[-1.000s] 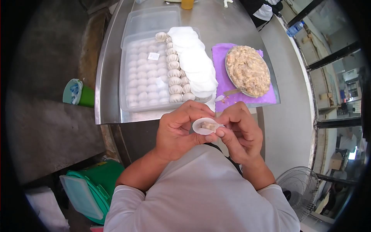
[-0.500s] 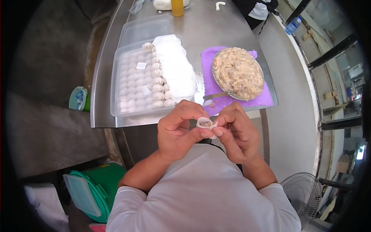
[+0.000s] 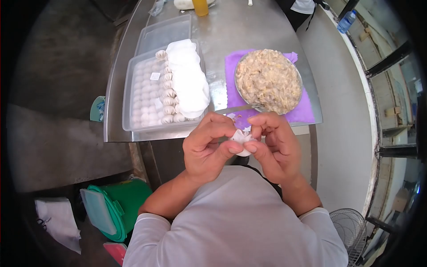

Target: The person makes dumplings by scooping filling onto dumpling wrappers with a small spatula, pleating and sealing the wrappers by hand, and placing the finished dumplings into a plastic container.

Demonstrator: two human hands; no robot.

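Note:
Between my fingertips, just off the table's near edge, is a small white dumpling point(image 3: 241, 137) with its wrapper gathered at the top. My left hand point(image 3: 209, 147) pinches it from one side. On the other side my right hand point(image 3: 275, 147) grips the wrapper's edge. Beyond my hands, a round bowl of chunky filling point(image 3: 268, 81) sits on a purple cloth point(image 3: 307, 111), and a flat spreader point(image 3: 235, 108) rests against its near rim. To the left, a clear plastic container point(image 3: 126, 100) holds rows of pleated dumplings point(image 3: 168, 101), partly under a white cloth point(image 3: 189, 75).
The steel table point(image 3: 218, 38) carries a clear lid point(image 3: 164, 33) and an orange container point(image 3: 200, 7) farther back. Below left stands a green bin point(image 3: 120, 204). A fan point(image 3: 349, 229) is at lower right. Part of another person point(image 3: 302, 9) shows at the far right corner.
The wrapper was an open cup with filling showing; now its rim is drawn together and the filling is hidden. Both hands still hold it. The camera view has shifted slightly.

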